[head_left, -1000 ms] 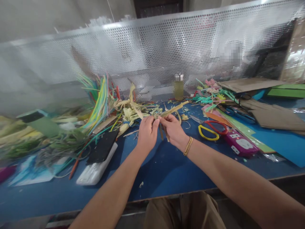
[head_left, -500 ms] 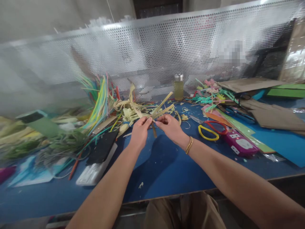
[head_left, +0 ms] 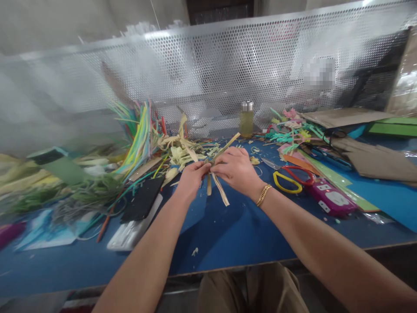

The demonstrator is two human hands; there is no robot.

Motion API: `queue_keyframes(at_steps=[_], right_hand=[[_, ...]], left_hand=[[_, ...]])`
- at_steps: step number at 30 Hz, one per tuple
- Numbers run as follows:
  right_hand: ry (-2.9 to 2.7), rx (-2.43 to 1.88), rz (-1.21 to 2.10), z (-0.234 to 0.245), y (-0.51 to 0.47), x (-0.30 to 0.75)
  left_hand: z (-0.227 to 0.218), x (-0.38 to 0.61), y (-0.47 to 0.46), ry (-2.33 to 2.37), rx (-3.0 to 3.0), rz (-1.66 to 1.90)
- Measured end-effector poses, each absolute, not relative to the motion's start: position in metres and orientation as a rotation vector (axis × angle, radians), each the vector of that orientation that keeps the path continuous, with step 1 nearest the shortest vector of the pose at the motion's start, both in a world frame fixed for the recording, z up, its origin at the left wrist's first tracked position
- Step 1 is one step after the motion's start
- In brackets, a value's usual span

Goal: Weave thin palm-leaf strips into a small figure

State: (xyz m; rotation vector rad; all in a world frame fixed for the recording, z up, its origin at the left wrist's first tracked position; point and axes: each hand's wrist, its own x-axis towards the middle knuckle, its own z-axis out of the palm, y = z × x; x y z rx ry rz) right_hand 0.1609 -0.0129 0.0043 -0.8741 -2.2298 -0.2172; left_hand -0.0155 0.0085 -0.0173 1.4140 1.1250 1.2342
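Observation:
Both hands meet over the middle of the blue table (head_left: 234, 230), pinching pale dried-leaf strips (head_left: 221, 191). My left hand (head_left: 193, 176) is closed, thumb against forefinger, on the strips' crossing point. My right hand (head_left: 237, 170) is closed on the same strips from the other side, its fingers bent over them. Two strip ends hang down toward me, and another sticks up to the right past my right knuckles. The exact crossing is hidden by the fingertips. Just behind my hands lies a heap of pale dried strips (head_left: 182, 154).
Scissors with red and yellow handles (head_left: 288, 187) and a purple box-like object (head_left: 330, 200) lie to the right. A black phone (head_left: 143, 200) rests at left, near a bundle of coloured stems (head_left: 140, 139). A capped bottle (head_left: 246, 119) stands before the perforated metal screen (head_left: 215, 65).
My right hand has turned over, its fingers now folded across the strips. A long strip end has come down between the hands toward me. The view has shifted slightly.

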Motion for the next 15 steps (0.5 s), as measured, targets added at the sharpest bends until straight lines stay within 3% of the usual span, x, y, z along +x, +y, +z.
queue_keyframes(at_steps=[6, 15], right_hand=[[-2.273, -0.841, -0.43, 0.007, -0.016, 0.16], [-2.032, -0.971, -0.113, -0.008, -0.013, 0.15]], left_hand=[[-0.019, -0.013, 0.008, 1.057, 1.341, 1.234], [-0.018, -0.012, 0.007, 1.063, 1.4, 1.272]])
